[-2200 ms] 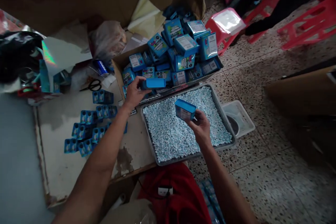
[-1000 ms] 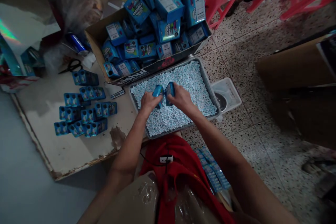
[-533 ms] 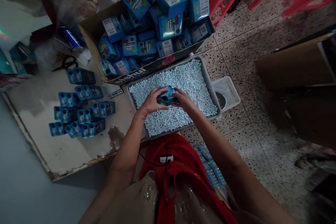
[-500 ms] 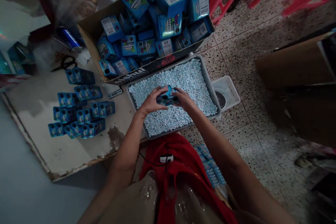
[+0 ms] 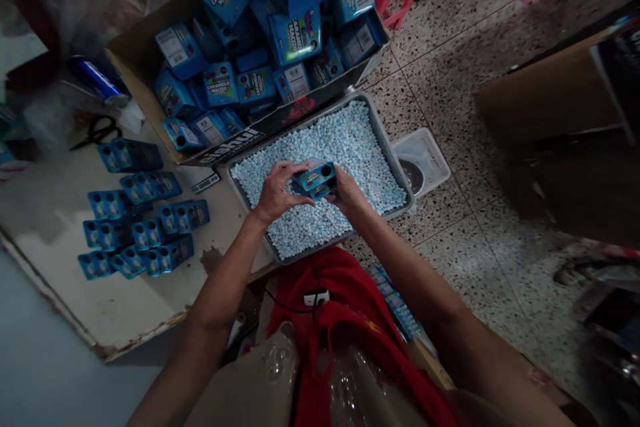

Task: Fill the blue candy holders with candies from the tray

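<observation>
In the head view, the left hand [image 5: 273, 195] holds what look like two small blue boxes [image 5: 315, 177] by their near side, thumb and forefinger set wide around them like a C, with a gap at the palm. The right hand [image 5: 350, 193] closes narrowly on their other end; its fingertips are partly hidden, so their exact grip cannot be told. The boxes lie directly to the right of the left hand and to the left of the right hand, whose palm seems the nearer. Their long axis appears to run across, from one hand to the other, slightly askew; the upper box overlaps the lower, and whether they are joined cannot be told.

Beneath both hands is a tray [image 5: 389, 147] of pale blue pellets [image 5: 345, 137]. Beyond the hands, farther from the body, stands a carton [image 5: 240, 145] heaped with more blue boxes [image 5: 295, 37]. To the left of the left hand, boxes with round holes [image 5: 145, 235] stand in rough rows on the table [image 5: 165, 297]. To the right of the right hand, past the tray's edge, sits a clear container [image 5: 436, 159].
</observation>
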Demonstrator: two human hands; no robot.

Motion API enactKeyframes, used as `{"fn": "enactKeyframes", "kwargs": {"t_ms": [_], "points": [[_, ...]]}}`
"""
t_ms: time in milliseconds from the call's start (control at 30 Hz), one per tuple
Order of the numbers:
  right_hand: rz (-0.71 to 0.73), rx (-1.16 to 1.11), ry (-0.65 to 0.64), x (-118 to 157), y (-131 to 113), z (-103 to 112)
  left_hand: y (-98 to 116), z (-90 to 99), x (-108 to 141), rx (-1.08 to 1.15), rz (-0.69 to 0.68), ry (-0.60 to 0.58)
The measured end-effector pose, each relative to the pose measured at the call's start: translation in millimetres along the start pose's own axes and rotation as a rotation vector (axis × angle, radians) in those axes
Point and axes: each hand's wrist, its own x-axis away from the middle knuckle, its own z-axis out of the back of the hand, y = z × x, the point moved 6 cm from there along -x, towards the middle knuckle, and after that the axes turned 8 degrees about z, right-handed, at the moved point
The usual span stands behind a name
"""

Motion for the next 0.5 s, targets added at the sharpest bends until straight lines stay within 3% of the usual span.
{"fn": "enactKeyframes", "kwargs": {"t_ms": [133,300,367,500], "points": [[-0.119,-0.129,0.049,11,2,-5,7,-10.5,13,-0.147,-0.127,0.072],[-0.2,-0.043,0.03,22,6,-9,1,-30.6,34,-0.246,-0.052,0.226],[-0.187,0.028,0.023,26,9,-10,0,-35.3,39,-0.292,-0.036,0.254],[-0.016,0.258,-0.063,34,10,-10,2,-35.7,50,-0.274,-0.036,0.306]]}}
